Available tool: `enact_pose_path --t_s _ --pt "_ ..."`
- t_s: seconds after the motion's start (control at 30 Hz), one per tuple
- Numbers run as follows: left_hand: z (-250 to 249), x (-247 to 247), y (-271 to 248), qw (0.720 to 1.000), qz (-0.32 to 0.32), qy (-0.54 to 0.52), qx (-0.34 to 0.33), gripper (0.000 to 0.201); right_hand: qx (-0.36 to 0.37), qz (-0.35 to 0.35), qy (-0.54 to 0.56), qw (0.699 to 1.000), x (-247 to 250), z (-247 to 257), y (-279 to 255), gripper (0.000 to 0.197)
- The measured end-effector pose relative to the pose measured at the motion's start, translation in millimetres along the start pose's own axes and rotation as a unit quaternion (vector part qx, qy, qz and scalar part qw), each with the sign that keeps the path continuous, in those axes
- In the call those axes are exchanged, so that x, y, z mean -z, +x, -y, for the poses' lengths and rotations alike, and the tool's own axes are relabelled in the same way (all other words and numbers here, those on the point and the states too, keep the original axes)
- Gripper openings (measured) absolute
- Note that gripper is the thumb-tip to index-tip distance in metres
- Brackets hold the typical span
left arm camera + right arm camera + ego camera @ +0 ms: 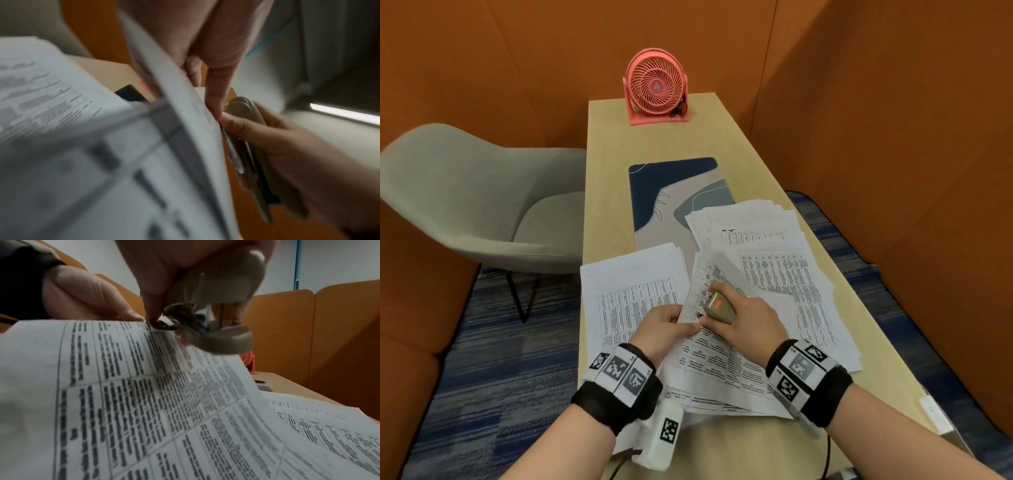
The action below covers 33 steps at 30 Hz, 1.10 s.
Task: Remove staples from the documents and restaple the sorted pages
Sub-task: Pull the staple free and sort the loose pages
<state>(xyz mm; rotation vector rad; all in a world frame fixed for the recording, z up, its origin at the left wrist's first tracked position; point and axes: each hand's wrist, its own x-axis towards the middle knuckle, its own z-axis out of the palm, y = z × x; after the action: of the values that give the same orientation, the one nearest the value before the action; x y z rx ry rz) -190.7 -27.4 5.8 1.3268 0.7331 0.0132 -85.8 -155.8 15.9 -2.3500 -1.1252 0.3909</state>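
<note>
A beige stapler (718, 307), clasped in the right hand (748, 318), meets the raised corner of a printed document (709, 356) near the front of a long wooden table (739, 144). The left hand (666, 329) pinches that same corner between thumb and fingers. Further paper stacks lie left (633, 291) and right (784, 267) of the document, a patterned desk mat (671, 195) beyond it, a coral desk fan (656, 85) at the table's far end.
</note>
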Motion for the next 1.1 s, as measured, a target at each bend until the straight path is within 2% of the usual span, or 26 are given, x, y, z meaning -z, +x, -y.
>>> enact_pose_path --t_s 0.1,0.2,0.37,0.5,0.57,0.63,0.8,0.87,0.97,1.03,1.1 --pt "5 -3 0 0.992 -0.028 0.106 -0.061 0.012 -0.043 0.031 0.067 0.996 -6 -9 2 0.05" --pt "7 -5 2 0.98 -0.048 0.167 -0.096 0.01 -0.079 0.023 0.161 0.984 -11 -14 4 0.044" --pt "6 -10 2 0.959 -0.088 0.239 -0.123 0.014 -0.126 -0.001 0.317 0.94 -11 -18 0 0.034" --pt "7 -6 6 0.951 -0.077 0.271 -0.13 0.018 -0.128 0.005 0.296 0.946 -10 -30 -7 0.036" --pt "6 -6 9 0.946 -0.068 0.284 -0.139 0.022 -0.156 -0.012 0.301 0.941 -6 -42 -14 0.036" --pt "5 -4 10 0.942 -0.064 0.297 -0.14 0.023 -0.204 -0.056 0.311 0.927 4 -59 -25 0.03" --pt "2 9 11 0.946 -0.041 0.296 -0.122 0.026 -0.379 -0.191 0.241 0.873 47 -133 -76 0.03" --pt "0 9 9 0.944 -0.03 0.303 -0.127 0.027 -0.485 -0.184 0.157 0.84 67 -172 -103 0.039" --pt "-2 7 11 0.944 -0.03 0.3 -0.134 0.023 -0.61 -0.127 0.064 0.779 82 -236 -150 0.063" --pt "-4 2 11 0.946 -0.034 0.297 -0.127 0.022 -0.664 -0.099 0.056 0.739 80 -270 -178 0.074" --pt "-6 -1 12 0.944 -0.054 0.3 -0.127 0.019 -0.686 -0.077 0.045 0.722 75 -290 -197 0.072"
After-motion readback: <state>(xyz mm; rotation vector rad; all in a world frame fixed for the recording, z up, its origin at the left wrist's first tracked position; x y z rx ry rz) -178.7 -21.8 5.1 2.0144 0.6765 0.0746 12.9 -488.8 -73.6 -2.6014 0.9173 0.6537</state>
